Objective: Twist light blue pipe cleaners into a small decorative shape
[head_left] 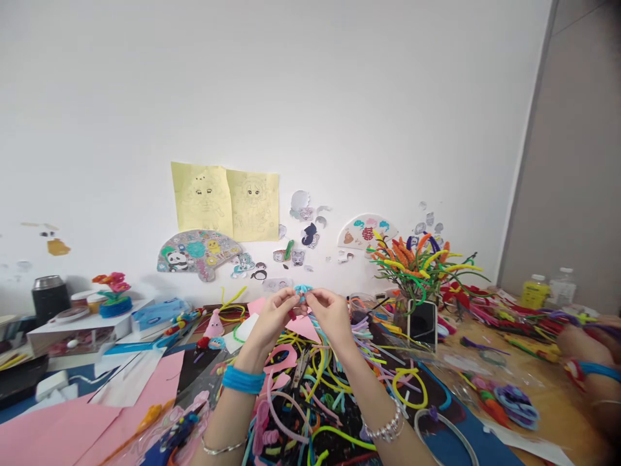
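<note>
Both my hands are raised together over the middle of the table, close to the wall. Between their fingertips is a small light-blue pipe cleaner piece [303, 289], looped or bunched at its top. My left hand [277, 315] pinches it from the left, and my right hand [330, 315] from the right. Something dark red shows just under the left fingers; I cannot tell what it is. Below my hands lies a tangled heap of pipe cleaners [334, 382] in yellow, pink, green and purple. A blue band circles my left wrist.
A phone [422, 323] leans by a vase of pipe cleaner flowers [422, 265] at the right. Pink paper [63, 427] covers the left front. A black thermos [50, 299] stands far left. Another person's arm [589, 369] reaches in at the right edge.
</note>
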`<state>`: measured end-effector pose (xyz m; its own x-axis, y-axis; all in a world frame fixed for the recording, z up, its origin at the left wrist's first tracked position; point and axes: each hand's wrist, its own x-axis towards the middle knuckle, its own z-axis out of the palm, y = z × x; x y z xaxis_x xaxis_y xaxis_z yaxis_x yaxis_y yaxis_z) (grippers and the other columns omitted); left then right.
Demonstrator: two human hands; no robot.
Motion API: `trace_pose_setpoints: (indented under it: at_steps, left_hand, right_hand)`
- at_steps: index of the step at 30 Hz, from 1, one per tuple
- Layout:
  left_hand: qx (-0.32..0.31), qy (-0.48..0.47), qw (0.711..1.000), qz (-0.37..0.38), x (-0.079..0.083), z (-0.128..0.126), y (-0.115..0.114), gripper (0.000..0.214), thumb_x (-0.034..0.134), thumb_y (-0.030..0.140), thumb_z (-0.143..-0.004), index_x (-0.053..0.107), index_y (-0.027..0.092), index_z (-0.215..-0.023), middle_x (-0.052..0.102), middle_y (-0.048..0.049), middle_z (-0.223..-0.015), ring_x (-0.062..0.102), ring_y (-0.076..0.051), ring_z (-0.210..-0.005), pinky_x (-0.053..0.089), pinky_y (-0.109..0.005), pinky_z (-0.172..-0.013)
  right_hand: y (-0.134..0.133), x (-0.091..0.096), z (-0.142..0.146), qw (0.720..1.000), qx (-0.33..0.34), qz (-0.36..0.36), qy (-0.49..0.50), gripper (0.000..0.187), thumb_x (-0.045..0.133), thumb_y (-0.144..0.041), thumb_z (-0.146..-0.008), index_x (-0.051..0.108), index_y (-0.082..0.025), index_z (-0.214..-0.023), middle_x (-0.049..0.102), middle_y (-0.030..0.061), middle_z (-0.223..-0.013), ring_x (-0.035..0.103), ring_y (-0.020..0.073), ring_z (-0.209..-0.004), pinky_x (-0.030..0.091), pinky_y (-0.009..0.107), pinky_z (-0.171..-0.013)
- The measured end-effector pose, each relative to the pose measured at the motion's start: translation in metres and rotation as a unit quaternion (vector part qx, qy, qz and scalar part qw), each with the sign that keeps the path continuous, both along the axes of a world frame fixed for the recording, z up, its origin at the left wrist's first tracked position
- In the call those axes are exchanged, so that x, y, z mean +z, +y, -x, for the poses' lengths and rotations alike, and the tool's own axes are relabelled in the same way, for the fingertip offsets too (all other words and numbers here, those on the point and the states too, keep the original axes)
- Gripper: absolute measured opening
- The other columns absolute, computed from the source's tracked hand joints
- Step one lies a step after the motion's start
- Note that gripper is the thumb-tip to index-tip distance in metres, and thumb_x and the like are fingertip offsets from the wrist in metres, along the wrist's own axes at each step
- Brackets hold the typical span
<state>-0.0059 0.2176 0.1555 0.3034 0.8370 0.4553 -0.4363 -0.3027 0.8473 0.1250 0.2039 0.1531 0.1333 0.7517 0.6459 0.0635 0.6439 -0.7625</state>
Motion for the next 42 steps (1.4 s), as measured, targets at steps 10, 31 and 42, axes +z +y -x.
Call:
trace_pose_setpoints:
  at_steps: [10,31,42]
  left_hand:
    - [0.092,0.039,0.994,-0.042,-0.001,-0.005,0.003,0.025,0.071,0.034,-0.072,0.059,0.014,-0.082,0.067,-0.0008,-0.065,0.066,-0.015,-0.059,0.052,-0.026,-0.061]
    - [0.126,0.069,0.988,-0.057,-0.004,-0.009,0.005,0.024,0.069,0.033,-0.072,0.055,0.014,-0.078,0.064,0.0012,-0.054,0.065,-0.015,-0.049,0.054,-0.025,-0.053]
    - [0.141,0.052,0.988,-0.046,-0.008,-0.013,0.009,0.022,0.068,0.032,-0.073,0.056,0.015,-0.078,0.063,0.0028,-0.054,0.062,-0.013,-0.045,0.053,-0.024,-0.05]
  right_hand:
    - [0.006,-0.005,0.003,0.999,-0.017,0.004,0.047,0.008,0.063,-0.024,-0.071,0.061,-0.017,-0.075,0.07,0.0023,-0.068,0.067,0.018,-0.064,0.052,0.025,-0.059]
    - [0.02,-0.013,0.001,0.996,0.03,0.019,0.083,0.012,0.067,-0.025,-0.069,0.06,-0.017,-0.064,0.065,-0.0002,-0.061,0.061,0.0148,-0.058,0.047,0.025,-0.057]
    - [0.024,-0.01,-0.002,0.942,0.222,0.138,0.209,0.023,0.078,-0.028,-0.056,0.069,-0.014,-0.072,0.069,0.0022,-0.067,0.06,0.0124,-0.06,0.05,0.027,-0.064]
